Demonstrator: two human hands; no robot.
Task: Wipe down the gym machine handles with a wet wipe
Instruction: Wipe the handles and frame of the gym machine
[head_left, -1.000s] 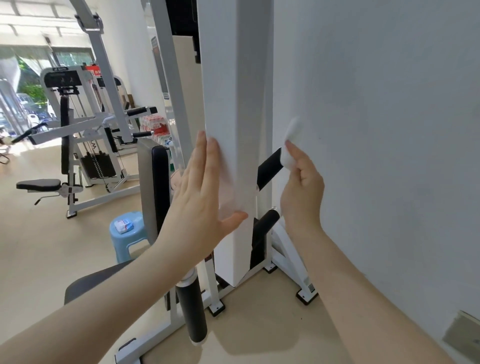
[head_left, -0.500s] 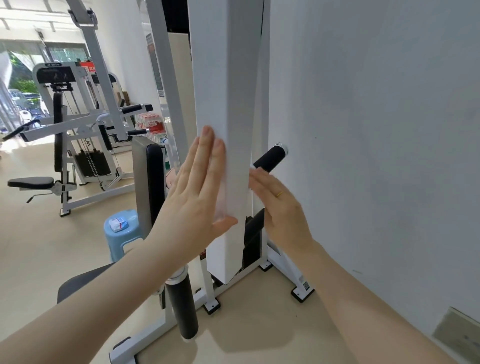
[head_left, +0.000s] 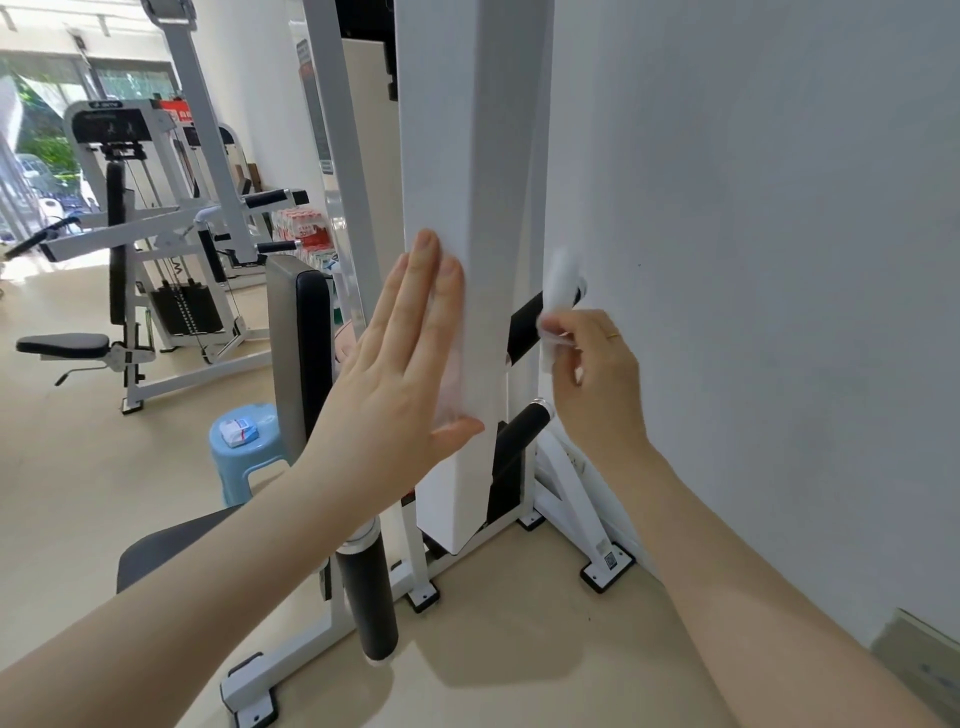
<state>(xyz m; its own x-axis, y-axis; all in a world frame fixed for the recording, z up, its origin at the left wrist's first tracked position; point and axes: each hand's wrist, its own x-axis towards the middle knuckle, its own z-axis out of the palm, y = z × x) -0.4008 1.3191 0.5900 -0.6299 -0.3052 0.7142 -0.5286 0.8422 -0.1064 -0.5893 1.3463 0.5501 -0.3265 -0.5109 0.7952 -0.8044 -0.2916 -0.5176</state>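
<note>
The left hand (head_left: 400, 364) is pressing flat against the column (head_left: 457, 156) for balance while the right hand (head_left: 597, 374) is pinching the wipe (head_left: 558, 280), rubbing the upper handle (head_left: 524, 325).

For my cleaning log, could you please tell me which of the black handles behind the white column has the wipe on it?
The upper handle, near the wall: the right hand holds the wet wipe around it. The lower handle is bare.

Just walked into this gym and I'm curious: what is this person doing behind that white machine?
A person is cleaning the machine. The right hand holds a white wet wipe against the upper black handle beside the wall. The left hand rests flat, fingers straight, on the white column. A lower black handle sits just below, with no wipe on it right now.
</note>
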